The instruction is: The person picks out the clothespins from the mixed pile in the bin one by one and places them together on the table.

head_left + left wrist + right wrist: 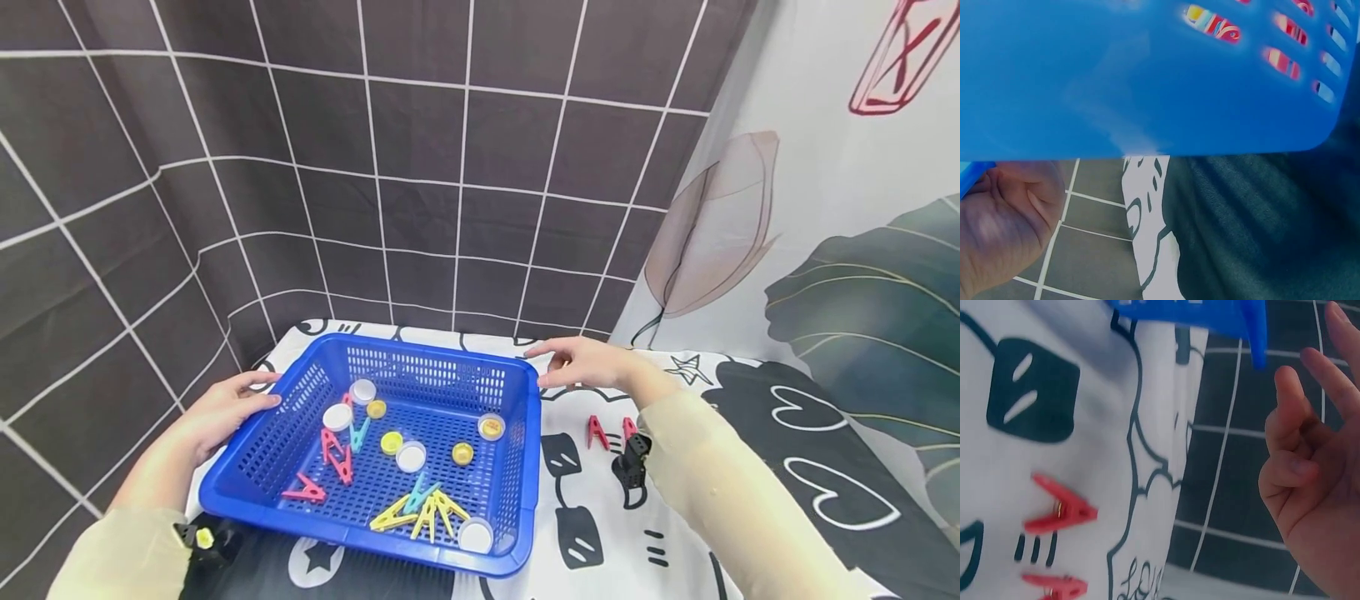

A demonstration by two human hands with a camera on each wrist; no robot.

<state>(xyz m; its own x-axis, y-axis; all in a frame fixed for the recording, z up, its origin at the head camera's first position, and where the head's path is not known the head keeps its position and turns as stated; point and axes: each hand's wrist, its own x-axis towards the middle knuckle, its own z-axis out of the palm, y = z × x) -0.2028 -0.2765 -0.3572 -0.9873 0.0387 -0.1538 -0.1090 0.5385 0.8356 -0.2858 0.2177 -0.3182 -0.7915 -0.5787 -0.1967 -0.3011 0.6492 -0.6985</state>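
Note:
A blue plastic basket (360, 536) with slotted walls stands before me. My left hand (225, 412) grips its left rim, the thumb over the edge; in the left wrist view the basket wall hides part of that hand (1004, 231). Off the far right corner, my right hand (585, 364) hovers with thumb and forefinger stretched out and the other fingers loosely bent. The right wrist view shows a gap between this hand (1316, 462) and the rim. Inside the basket lie red clothespins (306, 490), yellow clothespins (392, 514), teal clothespins (360, 435), white caps (337, 417) and yellow caps (392, 442).
Two red clothespins (597, 432) lie on the patterned cloth (611, 533) right of the basket, the farther right one partly behind my right wrist's black strap (632, 471). A dark gridded curtain (420, 208) hangs behind and to the left, a white leaf-printed one (750, 208) to the right.

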